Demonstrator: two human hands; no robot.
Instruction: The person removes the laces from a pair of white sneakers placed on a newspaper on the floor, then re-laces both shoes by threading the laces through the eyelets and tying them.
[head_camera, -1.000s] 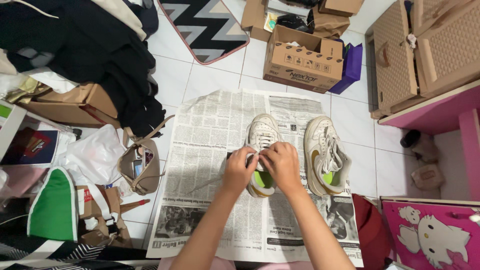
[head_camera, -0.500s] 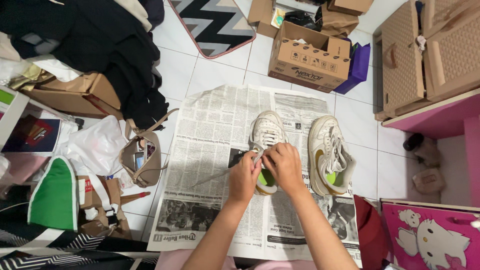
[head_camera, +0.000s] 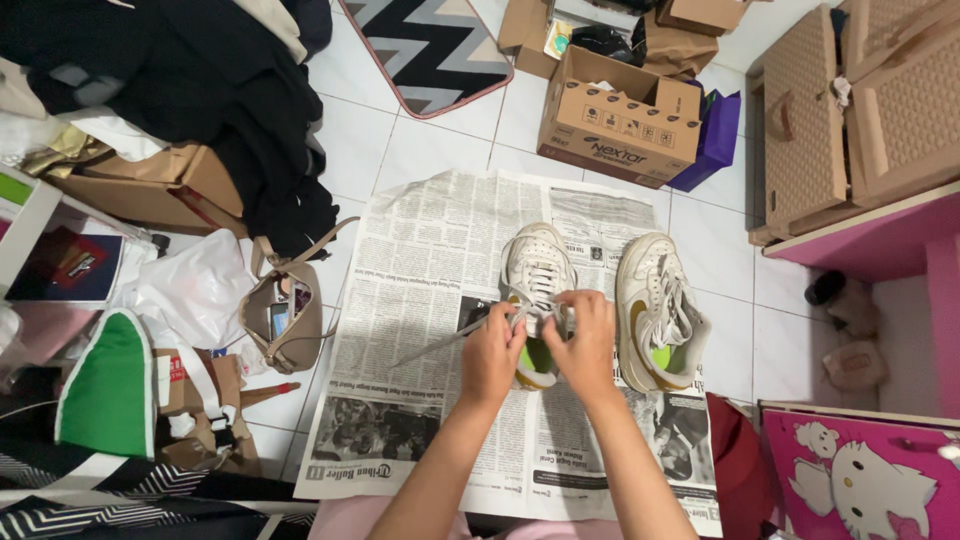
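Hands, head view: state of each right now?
Left hand: closed, pinching a shoelace of the left sneaker.
Right hand: closed on the same sneaker's laces; exact grip hidden.

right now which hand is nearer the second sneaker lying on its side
Right. The right hand sits just beside the tipped sneaker; the left hand is farther off, across the sneaker being laced.
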